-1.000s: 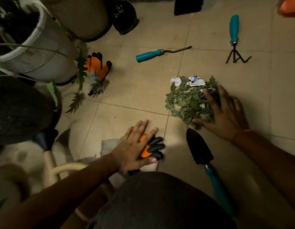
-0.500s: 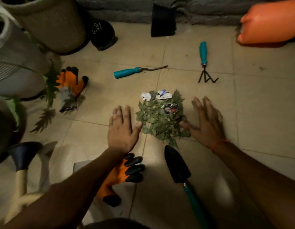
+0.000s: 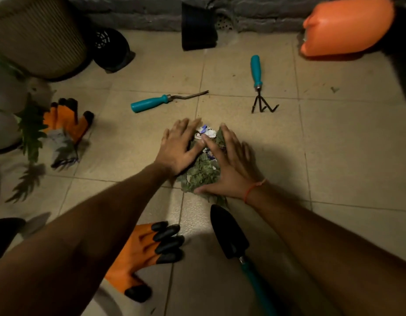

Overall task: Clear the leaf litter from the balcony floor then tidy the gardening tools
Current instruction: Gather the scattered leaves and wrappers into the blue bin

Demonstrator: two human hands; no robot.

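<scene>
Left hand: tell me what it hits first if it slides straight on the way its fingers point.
The left hand points up the floor and slightly right. Bare tile follows, then probably the thin metal end of the teal-handled weeder; the line may pass just right of its tip.

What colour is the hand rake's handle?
Teal, seen in the head view: hand rake's handle.

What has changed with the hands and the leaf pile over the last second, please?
The left hand left the orange glove and moved to the leaf pile; both hands now press in on it, the right hand opposite, squeezing the pile narrower. The trowel, rake and weeder lie untouched.
</scene>
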